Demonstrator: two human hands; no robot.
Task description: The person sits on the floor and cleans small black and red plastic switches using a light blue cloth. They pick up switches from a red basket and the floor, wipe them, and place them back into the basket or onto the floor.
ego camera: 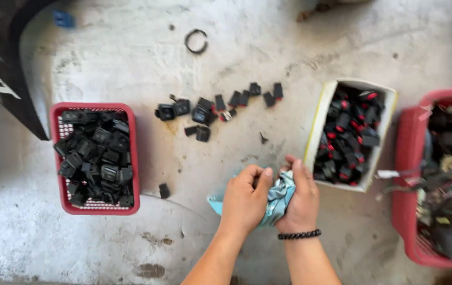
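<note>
A crumpled light-blue cloth point(280, 196) is grasped between the left hand point(245, 200) and the right hand point(302, 199), both clenched, just beside a white cardboard box point(317, 122) of black-and-red switches.

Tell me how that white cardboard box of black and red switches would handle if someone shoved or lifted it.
The white cardboard box looks thin-walled and heaped with switches, so it would probably sag or buckle if lifted by one edge. Pushed along the rough concrete floor, it would likely drag rather than glide. Being low and wide, it seems unlikely to tip.
</note>
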